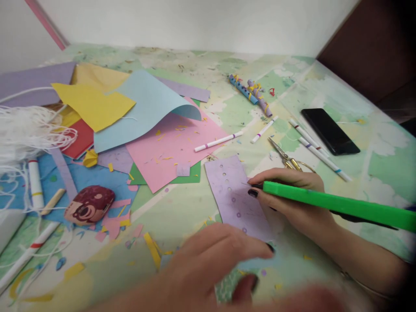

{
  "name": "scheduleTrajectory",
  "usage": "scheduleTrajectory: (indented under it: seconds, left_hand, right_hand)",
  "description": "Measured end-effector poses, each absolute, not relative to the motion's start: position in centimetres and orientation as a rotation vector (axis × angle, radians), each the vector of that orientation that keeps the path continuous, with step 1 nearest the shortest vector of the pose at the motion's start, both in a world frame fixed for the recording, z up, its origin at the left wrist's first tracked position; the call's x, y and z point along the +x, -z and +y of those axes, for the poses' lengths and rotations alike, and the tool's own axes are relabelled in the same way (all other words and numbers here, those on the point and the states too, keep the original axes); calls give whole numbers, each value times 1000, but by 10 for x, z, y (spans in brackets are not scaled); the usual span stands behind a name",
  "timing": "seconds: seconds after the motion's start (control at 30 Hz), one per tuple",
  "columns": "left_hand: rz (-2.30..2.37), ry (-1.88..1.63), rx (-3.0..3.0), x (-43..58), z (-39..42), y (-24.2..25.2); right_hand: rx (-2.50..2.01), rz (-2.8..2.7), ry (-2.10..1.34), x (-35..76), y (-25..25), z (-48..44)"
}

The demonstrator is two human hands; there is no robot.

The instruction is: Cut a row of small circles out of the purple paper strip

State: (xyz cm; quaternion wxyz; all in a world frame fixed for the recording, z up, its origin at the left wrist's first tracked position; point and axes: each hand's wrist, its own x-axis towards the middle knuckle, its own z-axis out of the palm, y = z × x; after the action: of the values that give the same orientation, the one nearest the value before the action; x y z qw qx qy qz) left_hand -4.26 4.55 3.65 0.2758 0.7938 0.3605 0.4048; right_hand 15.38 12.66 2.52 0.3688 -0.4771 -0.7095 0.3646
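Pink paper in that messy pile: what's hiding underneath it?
Green paper pokes out on both sides of the lowest corner of the pink paper. Whatever else lies beneath is covered, so I can't tell what's there.

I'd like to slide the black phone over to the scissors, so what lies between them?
Two white markers lie close together between the scissors and the black phone, as the head view shows.
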Motion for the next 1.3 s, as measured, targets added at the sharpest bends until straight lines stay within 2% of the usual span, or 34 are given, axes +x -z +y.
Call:
scheduleTrajectory:
  seconds: [0.03,0.07,0.17,0.33,0.57,0.8,1.03,1.3]
  left_hand:
    - [969,-1057,2329,-43,48,-33]
    - [909,-882,2543,-42,49,-28]
    - [1074,-792,2834,-36,47,-11]
    - [1142,-850,2990,-21,39,10]
    - [1235,-808,3008,-17,35,11]
    - [1239,-838,2980,-21,35,13]
    - [1262,-835,2981,-19,37,12]
    - [1219,-797,3019,-21,39,7]
  right_hand:
    - [-1253,-1841,-926,153,-26,128]
    - [-1272,-1859,-929,152,-28,129]
    - [-1265,-1926,-1042,147,-31,133]
    - [-1183,-1986,-1286,141,-30,142]
    - [-1306,-2005,-1328,142,-29,144]
    - [-1418,-2082,-1159,137,-35,139]
    - [-1435,-2075,-1163,137,-33,138]
    - [-1397,-2178,-924,136,-23,136]
